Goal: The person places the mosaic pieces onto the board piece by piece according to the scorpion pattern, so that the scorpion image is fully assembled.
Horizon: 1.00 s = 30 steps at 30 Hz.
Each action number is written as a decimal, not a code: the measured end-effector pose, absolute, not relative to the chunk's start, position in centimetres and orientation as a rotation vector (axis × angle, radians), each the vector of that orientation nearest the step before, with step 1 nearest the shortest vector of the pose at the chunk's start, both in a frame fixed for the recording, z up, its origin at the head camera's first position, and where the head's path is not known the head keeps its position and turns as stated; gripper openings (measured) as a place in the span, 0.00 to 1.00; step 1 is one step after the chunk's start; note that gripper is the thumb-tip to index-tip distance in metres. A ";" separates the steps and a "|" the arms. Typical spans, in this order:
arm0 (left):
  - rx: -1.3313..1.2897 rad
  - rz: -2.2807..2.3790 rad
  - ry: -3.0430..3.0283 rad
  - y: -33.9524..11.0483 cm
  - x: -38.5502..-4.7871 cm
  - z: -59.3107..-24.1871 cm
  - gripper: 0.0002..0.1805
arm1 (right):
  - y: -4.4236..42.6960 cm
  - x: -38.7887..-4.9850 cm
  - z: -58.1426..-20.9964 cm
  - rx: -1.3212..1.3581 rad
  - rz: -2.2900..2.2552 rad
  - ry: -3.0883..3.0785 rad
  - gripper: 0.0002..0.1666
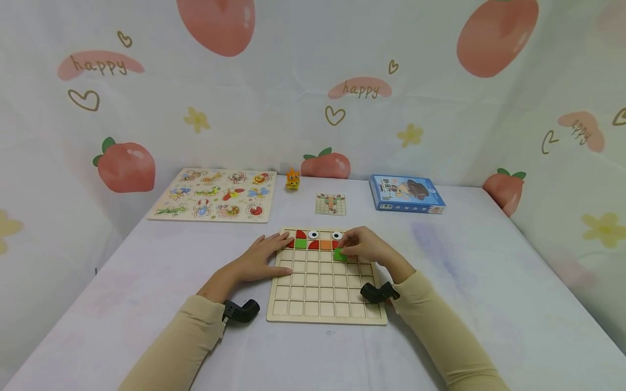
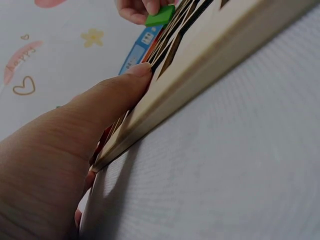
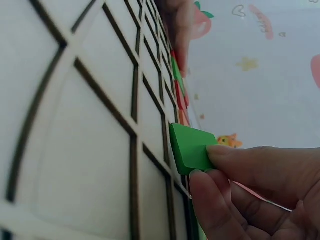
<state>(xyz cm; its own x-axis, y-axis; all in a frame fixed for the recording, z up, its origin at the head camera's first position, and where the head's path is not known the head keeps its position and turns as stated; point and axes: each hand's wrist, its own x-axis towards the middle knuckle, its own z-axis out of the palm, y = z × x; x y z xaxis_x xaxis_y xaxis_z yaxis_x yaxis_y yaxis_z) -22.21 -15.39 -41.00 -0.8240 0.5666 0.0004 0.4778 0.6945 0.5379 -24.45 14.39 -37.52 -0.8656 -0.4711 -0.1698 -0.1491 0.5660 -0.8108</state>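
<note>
Wooden grid (image 1: 311, 281), tabletop (image 1: 489, 282), printed backdrop (image 1: 288, 92)

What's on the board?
Eye tiles, red tiles, an orange tile, a placed green tile; the right hand, pinching another green tile, and left hand hide part of the board.

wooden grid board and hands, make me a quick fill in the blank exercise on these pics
The tile pinched by the right hand is coloured ____.
In the head view, the left hand lies over the ____ side of the wooden grid board.
The visible eye tiles number ____.

Missing words: green; left; two.
</note>
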 end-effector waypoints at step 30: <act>0.855 0.777 2.741 -15.4 -22.3 -41.0 0.46 | 16.4 -24.1 -37.0 -0.474 -1.201 2.483 0.12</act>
